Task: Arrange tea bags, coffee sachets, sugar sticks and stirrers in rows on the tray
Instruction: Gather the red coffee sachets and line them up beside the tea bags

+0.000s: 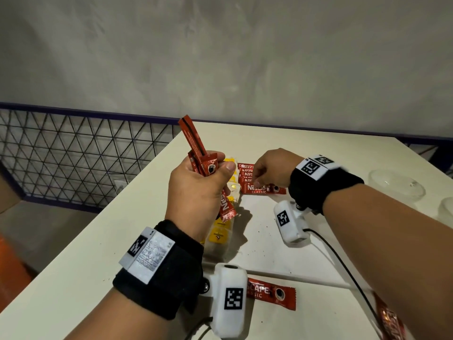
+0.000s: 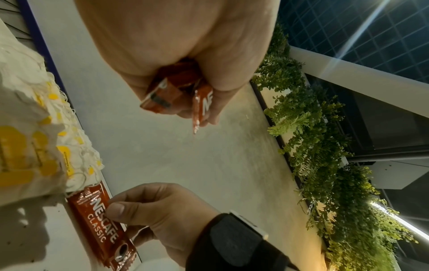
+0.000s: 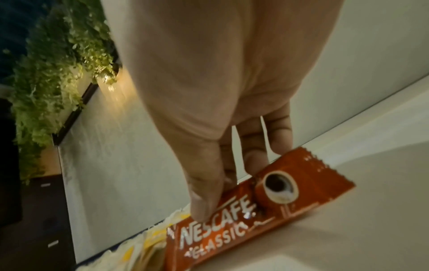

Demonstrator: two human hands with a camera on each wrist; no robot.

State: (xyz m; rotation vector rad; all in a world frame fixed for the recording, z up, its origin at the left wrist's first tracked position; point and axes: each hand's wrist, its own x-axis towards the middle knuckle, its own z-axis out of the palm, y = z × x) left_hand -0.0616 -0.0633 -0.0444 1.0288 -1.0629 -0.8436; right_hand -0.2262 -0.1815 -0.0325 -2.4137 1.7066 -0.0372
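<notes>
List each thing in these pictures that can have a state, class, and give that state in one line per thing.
left hand: raised, gripping a bunch of coffee sachets
right hand: fingers on the row of coffee sachets on the table
tea bags: laid in a row
single coffee sachet: lying flat, untouched
glass bowl: upright on the table
</notes>
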